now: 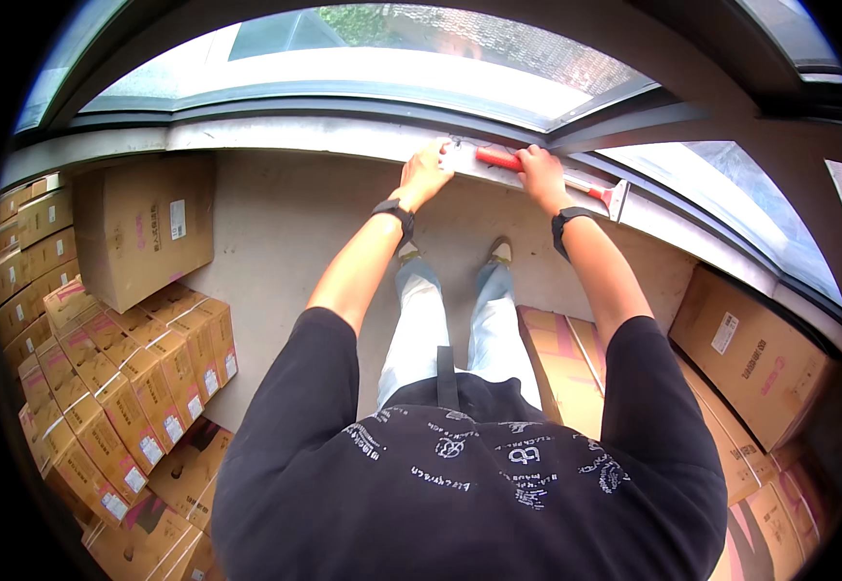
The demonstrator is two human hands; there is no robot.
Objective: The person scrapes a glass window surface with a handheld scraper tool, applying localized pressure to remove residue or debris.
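Note:
Ahead of me runs a pale window sill [283, 136] below large window panes. My right hand [541, 174] is closed around a scraper [499, 158] with a red grip and a metal shaft. Its pale head with a red collar points to the right and lies at the sill's right part, near the window frame. My left hand [427, 173] is at the sill's edge, left of the grip's end and apart from it. Its fingers are bent, and whether they hold something small cannot be told. A dark band is on each wrist.
A large cardboard box [152, 232] stands at the left on stacked, strapped cartons [138, 378]. Another cardboard box [751, 359] leans at the right over more cartons [562, 356]. Dark window frame bars [631, 127] arch overhead. My feet are on the grey floor [283, 254].

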